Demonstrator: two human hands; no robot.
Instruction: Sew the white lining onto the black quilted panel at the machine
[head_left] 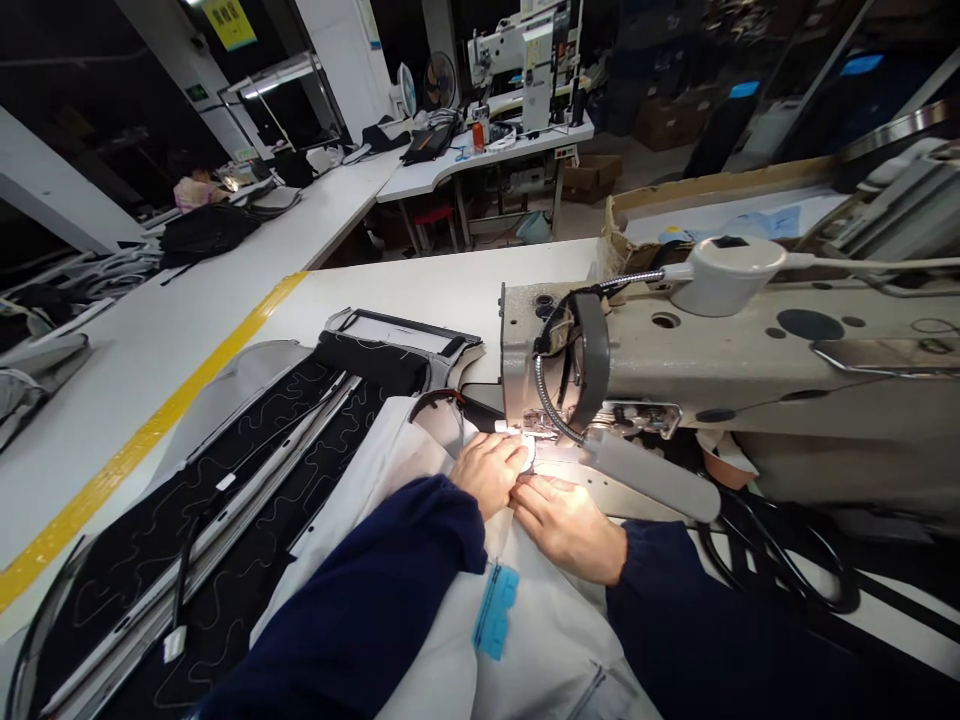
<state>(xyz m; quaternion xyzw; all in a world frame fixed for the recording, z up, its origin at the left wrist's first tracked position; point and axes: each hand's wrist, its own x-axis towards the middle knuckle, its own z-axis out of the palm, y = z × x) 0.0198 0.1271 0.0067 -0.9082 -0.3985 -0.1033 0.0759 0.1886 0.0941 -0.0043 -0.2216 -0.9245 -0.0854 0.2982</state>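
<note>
Under the head of a beige sewing machine (555, 350), my left hand (491, 472) presses its closed fingers onto the edge of a pale fabric piece (517, 550). Just right of it, my right hand (566, 522) pinches the same edge, its fingertips close to the left ones. The needle area is lit brightly and partly hidden by my fingers. A bright blue tab (495, 610) lies on the fabric below my hands. Left of my left arm spreads a black padded panel (247, 510) with stitched wire loops and a white connector (175, 644).
A grey lamp (652, 478) on a flexible neck sits right of my hands. Black cables (795, 560) coil at the right. Yellow tape (195, 385) crosses the white table (360, 285). Another machine (536, 75) stands behind, and a person (199, 190) sits far left.
</note>
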